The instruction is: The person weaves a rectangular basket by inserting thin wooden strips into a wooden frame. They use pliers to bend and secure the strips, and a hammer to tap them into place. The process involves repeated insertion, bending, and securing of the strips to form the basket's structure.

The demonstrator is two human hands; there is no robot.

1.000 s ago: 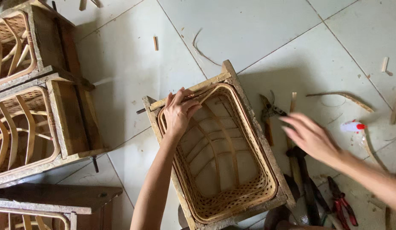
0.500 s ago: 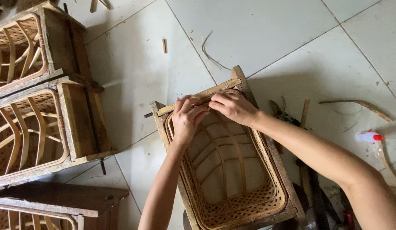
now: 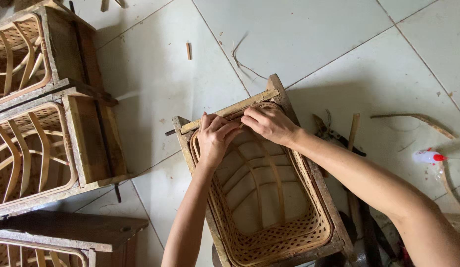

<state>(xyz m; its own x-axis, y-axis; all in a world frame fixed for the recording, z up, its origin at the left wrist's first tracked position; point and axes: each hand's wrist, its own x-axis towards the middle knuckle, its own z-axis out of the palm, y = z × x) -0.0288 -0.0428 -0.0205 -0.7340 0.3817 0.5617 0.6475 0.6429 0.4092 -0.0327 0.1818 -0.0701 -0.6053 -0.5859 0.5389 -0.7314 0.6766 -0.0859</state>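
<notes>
So our right hand (image 3: 269, 123) has come over from the tools (image 3: 334, 133) to join the left hand (image 3: 215, 136) at the basket (image 3: 269, 198) rim on the floor, both sets of fingers pressed down pinching the rattan strip there, meaning the rim work's on.

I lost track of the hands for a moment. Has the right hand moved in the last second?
Yes. The right hand has swung left from the tools beside the basket onto the basket's far rim, next to the left hand.

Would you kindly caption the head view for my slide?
Both hands, left hand and right hand, press the rim of a woven basket in its wooden frame.
</notes>
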